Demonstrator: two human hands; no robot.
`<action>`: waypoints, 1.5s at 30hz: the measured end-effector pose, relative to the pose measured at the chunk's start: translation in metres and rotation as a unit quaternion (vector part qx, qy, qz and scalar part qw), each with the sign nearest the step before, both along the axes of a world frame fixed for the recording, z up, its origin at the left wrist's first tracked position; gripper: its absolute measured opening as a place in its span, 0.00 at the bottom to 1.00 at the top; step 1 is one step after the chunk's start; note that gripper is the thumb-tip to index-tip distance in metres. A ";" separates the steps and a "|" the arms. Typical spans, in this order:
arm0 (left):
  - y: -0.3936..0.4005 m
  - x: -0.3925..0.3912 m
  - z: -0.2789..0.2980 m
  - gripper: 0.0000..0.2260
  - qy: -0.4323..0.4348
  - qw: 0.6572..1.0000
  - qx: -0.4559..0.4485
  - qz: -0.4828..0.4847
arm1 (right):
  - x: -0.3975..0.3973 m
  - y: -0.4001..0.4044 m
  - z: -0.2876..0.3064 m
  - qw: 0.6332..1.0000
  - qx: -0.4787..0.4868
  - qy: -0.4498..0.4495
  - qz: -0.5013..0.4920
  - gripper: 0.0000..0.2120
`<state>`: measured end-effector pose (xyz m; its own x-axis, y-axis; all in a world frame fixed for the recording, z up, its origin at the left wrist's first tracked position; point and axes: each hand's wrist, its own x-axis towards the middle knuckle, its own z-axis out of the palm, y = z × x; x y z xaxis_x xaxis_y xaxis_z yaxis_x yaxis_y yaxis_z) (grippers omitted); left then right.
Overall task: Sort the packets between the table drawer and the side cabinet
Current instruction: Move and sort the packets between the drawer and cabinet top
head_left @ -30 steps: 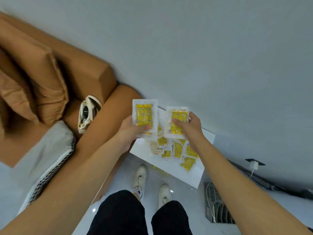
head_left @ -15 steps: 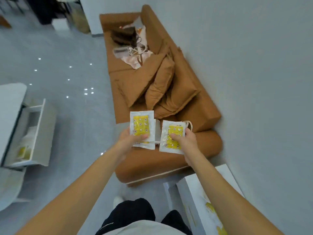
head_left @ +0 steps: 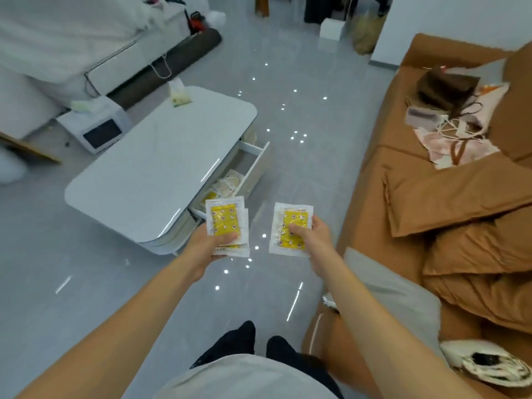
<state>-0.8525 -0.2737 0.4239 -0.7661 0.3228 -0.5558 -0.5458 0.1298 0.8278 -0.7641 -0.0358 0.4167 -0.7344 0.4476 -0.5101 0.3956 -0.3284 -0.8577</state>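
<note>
A: Where are the packets sitting right now?

B: The person is holding them out in front, over the floor. The left hand (head_left: 214, 243) is gripping a small stack of yellow packets (head_left: 227, 226), thumb pressed across the top one. The right hand (head_left: 312, 236) is pinching another packet (head_left: 292, 229) with its thumb on the front face. Neither hand is free.

A: And the table drawer?

B: The drawer (head_left: 253, 165) is standing pulled out from the right side of the white table (head_left: 155, 168), with pale packets (head_left: 227, 182) already lying inside. It is lying ahead of the hands and a little to the left, farther from the person.

A: Which hand is nearer to it?

B: The left one, clearly. Its stack is overlapping the drawer's near end in the view, while the right hand's packet is hanging well to the right, over bare floor. The drawer's long axis is running away from the person, slanting far and right, so its open top is facing up toward both hands.

A: So what is the coming move hinging on?

B: Probably on a short forward reach with the left hand, then the right one crossing leftward. The side cabinet is not showing here, and the brown sofa (head_left: 460, 197) is filling the right side.
</note>
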 end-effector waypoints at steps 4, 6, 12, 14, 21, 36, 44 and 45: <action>-0.027 -0.067 -0.020 0.19 -0.024 0.997 0.003 0.076 | -0.098 -0.031 -0.015 0.997 -0.012 -0.027 0.077 0.13; -0.029 -0.099 -0.036 0.18 -0.038 0.993 0.004 0.110 | -0.146 -0.034 -0.031 0.994 -0.012 -0.044 0.104 0.14; -0.005 -0.211 -0.095 0.19 -0.092 0.977 -0.016 0.190 | -0.303 -0.008 -0.096 0.984 0.004 -0.083 0.155 0.16; 0.012 -0.254 -0.120 0.19 -0.113 0.968 -0.022 0.221 | -0.361 0.007 -0.121 0.980 0.022 -0.093 0.177 0.17; 0.067 -0.389 -0.273 0.17 -0.199 0.931 -0.025 0.304 | -0.534 0.040 -0.265 0.945 0.122 -0.142 0.269 0.15; 0.036 -0.517 -0.552 0.15 -0.263 0.896 -0.124 0.337 | -0.685 -0.016 -0.542 0.817 0.314 -0.180 0.448 0.24; 0.027 -0.500 -0.491 0.11 -0.189 0.933 -0.281 0.120 | -0.675 -0.003 -0.488 0.723 0.439 -0.136 0.516 0.29; 0.029 -0.498 -0.472 0.18 -0.171 0.937 -0.292 0.089 | -0.669 -0.001 -0.468 0.704 0.461 -0.122 0.526 0.28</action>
